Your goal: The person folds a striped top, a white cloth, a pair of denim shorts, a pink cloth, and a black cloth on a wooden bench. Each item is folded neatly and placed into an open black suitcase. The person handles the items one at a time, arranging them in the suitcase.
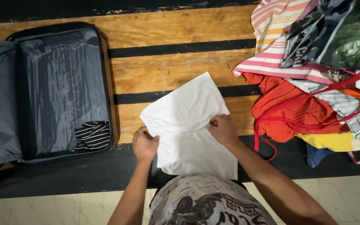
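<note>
1. Open grey suitcase (46,91) at nine o'clock, lying flat with its dark lining exposed.
2. Black-and-white striped garment (91,135) in the suitcase's near right corner.
3. Heap of mixed clothes (313,75) at two o'clock: pink striped cloth (271,37), camouflage garment (334,33), orange garment (292,110), yellow item (332,141).
4. Wooden tabletop (167,29) with black bands, beneath all items.
5. Pale tiled floor (63,208) at six o'clock.

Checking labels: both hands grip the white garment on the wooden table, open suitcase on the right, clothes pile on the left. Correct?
One thing is wrong: the sides are swapped. The head view shows the open suitcase on the left and the clothes pile on the right. The rest holds: the left hand and right hand both grip the white garment on the wooden table.
</note>
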